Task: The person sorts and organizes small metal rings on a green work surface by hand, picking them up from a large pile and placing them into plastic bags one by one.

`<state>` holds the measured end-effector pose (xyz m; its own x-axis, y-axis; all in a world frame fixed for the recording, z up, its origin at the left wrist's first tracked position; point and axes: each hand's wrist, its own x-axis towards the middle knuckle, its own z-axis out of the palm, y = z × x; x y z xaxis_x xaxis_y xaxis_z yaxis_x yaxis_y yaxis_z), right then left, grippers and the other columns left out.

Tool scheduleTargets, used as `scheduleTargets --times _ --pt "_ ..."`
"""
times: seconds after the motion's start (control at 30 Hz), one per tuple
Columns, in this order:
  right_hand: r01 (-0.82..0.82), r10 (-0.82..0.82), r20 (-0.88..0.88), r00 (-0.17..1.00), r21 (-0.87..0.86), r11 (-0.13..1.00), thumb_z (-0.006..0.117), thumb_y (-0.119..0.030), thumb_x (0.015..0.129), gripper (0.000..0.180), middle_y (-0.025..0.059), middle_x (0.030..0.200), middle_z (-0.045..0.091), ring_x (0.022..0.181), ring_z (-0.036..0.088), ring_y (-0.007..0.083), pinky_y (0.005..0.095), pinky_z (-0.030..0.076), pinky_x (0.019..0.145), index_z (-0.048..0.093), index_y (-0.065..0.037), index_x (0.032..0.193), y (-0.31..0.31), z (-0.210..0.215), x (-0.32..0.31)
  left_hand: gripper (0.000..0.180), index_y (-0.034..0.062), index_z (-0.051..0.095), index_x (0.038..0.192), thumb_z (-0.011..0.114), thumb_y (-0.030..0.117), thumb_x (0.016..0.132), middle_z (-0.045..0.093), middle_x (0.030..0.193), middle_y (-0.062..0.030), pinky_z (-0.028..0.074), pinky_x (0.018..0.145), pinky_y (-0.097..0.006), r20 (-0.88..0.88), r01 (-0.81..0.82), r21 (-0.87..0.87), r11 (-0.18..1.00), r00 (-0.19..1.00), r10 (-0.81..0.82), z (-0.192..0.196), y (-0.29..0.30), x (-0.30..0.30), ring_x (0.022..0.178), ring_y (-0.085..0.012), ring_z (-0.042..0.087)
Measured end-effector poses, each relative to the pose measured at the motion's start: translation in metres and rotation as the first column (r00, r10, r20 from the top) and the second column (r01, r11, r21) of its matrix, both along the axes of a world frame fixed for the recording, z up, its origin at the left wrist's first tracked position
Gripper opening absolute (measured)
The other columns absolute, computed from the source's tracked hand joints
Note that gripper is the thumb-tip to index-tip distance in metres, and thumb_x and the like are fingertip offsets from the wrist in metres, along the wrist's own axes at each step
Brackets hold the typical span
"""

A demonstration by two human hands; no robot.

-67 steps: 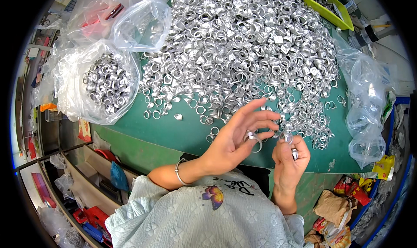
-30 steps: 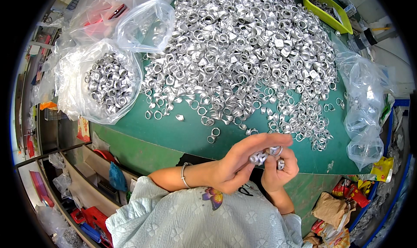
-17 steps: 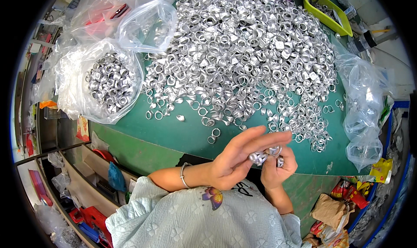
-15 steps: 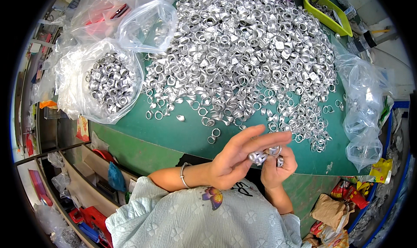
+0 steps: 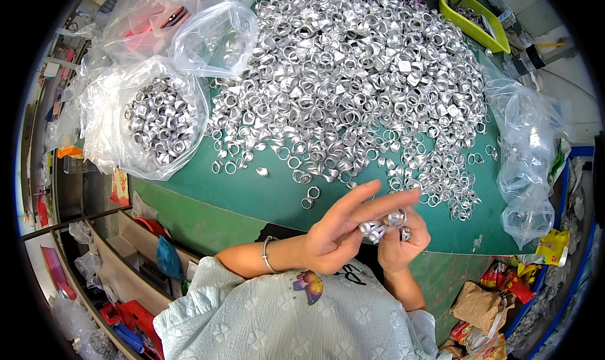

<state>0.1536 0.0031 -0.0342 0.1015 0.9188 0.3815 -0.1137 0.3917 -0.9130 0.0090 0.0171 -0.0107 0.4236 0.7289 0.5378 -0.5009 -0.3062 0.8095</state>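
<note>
Pinching small shiny silver metal rings (image 5: 378, 227) between them, the left hand (image 5: 343, 231) has its fingers stretched out while the right hand (image 5: 403, 240) curls closed on several. Beyond lies a heap of silver rings (image 5: 353, 89) on the green table (image 5: 252, 202); a clear plastic bag of rings (image 5: 154, 117) sits left.

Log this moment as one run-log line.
left hand: holding silver rings | right hand: holding same rings | ring pile: on green table

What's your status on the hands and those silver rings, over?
Left hand and right hand together, pinching a few silver rings. Big ring pile beyond on green table. Nothing between.
</note>
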Motion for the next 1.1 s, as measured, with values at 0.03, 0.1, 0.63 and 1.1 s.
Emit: scheduleTargets --times 0.03,0.1,0.63,1.1 --pt "-0.02 0.02 0.008 1.0 0.0 1.0 0.069 -0.005 0.079 0.009 0.0066 0.065 0.059 0.054 0.048 0.0109 0.0231 0.036 0.049 0.063 -0.001 0.083 0.0 -0.001 0.002 0.082 0.0183 -0.009 0.145 0.018 -0.018 0.077 0.019 0.14 -0.0389 0.022 0.108 -0.053 0.003 0.0 -0.004 1.0 1.0 0.0 0.0 0.0 0.0 0.133 -0.0481 0.024" --pt "-0.042 0.042 0.0 0.999 0.006 0.999 0.069 -0.004 0.078 0.008 0.0051 0.062 0.056 0.052 0.044 0.0099 0.0232 0.032 0.047 0.063 -0.001 0.084 0.0 -0.002 0.002 0.083 0.0182 -0.01 0.145 0.019 -0.019 0.076 0.018 0.14 -0.0393 0.022 0.108 -0.052 0.007 0.003 -0.011 1.0 1.0 -0.003 -0.001 -0.002 0.0 0.133 -0.0476 0.022" --pt "-0.088 0.088 0.012 0.996 0.025 0.996 0.068 0.001 0.075 0.009 0.0088 0.066 0.059 0.053 0.049 0.0126 0.024 0.036 0.047 0.064 0.001 0.083 0.002 0.0 0.002 0.088 0.0174 -0.008 0.145 0.017 -0.021 0.07 0.016 0.142 -0.0381 0.02 0.108 -0.052 -0.004 -0.024 0.032 0.999 1.0 0.024 -0.002 -0.001 0.001 0.134 -0.0479 0.02" --pt "-0.022 0.021 -0.006 1.0 -0.129 0.991 0.063 0.0 0.082 0.013 0.0104 0.084 0.064 0.065 0.052 0.0085 0.0221 0.042 0.059 0.059 0.003 0.093 -0.006 -0.004 -0.003 0.079 0.0095 0.008 0.144 0.034 -0.019 0.076 0.022 0.142 -0.034 0.026 0.107 -0.049 0.011 -0.09 -0.032 0.995 0.996 0.091 -0.005 -0.003 0.011 0.136 -0.0412 0.021"
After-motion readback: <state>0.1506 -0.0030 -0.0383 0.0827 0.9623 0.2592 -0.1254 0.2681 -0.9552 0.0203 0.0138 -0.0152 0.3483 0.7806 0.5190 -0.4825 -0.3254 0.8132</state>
